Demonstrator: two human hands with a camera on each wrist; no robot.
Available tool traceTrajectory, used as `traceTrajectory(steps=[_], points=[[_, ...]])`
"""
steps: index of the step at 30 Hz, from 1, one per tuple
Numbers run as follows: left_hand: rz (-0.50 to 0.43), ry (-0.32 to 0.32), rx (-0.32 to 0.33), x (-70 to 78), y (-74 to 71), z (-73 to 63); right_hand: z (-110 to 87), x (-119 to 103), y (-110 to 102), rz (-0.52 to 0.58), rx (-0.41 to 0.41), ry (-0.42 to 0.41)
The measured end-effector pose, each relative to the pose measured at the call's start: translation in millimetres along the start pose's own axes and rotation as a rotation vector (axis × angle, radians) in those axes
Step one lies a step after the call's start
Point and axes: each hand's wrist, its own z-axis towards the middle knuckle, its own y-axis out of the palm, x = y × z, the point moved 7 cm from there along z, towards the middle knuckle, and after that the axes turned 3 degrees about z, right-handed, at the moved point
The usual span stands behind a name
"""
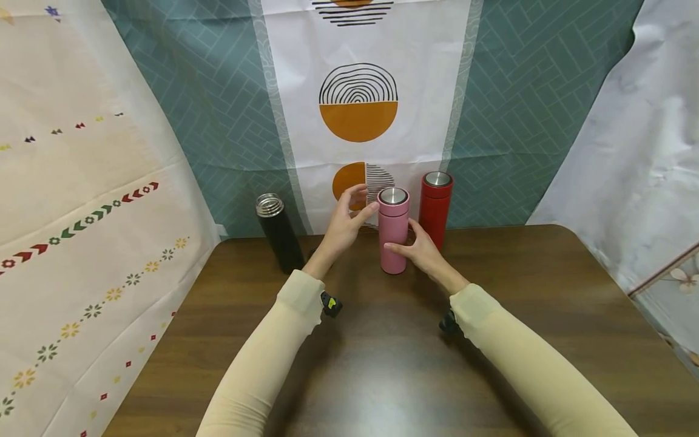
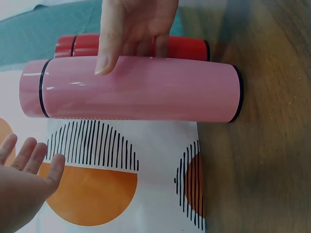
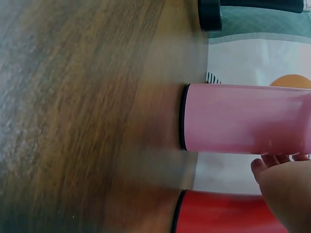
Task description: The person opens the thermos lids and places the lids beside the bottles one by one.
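Note:
A pink thermos (image 1: 393, 233) with a steel-topped lid stands upright on the table, its lid on. My right hand (image 1: 425, 250) holds its body from the right, thumb across the front and fingers round the back, as the left wrist view shows. To the left of the lid, my left hand (image 1: 345, 223) is raised with its fingers spread, apart from the thermos and holding nothing. Just behind the right hand is a red thermos (image 1: 436, 209), also lidded and upright.
A black thermos (image 1: 281, 237) stands at the back left, its threaded steel mouth uncovered. Beside its base is a short black piece (image 3: 210, 14). Patterned cloth (image 1: 357, 121) hangs along the table's back edge. Brown wooden tabletop (image 1: 382, 364) extends in front of the thermoses.

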Motion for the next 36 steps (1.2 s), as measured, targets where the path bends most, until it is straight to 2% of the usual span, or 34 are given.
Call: traceTrajectory(steps=[9, 17, 24, 36], points=[[0.007, -0.034, -0.021, -7.7, 7.3, -0.2, 1.1, 1, 4, 0.020, 0.014, -0.007], [0.023, -0.046, -0.042, -11.1, 12.5, 1.5, 7.0, -2, 0, 0.012, 0.082, -0.046], [0.008, -0.047, -0.049, -14.4, 12.9, 1.3, 6.8, -4, -2, -0.025, 0.106, -0.066], [0.029, -0.036, -0.056, -9.6, 10.1, 4.6, 8.8, -6, 0, -0.015, 0.117, -0.095]])
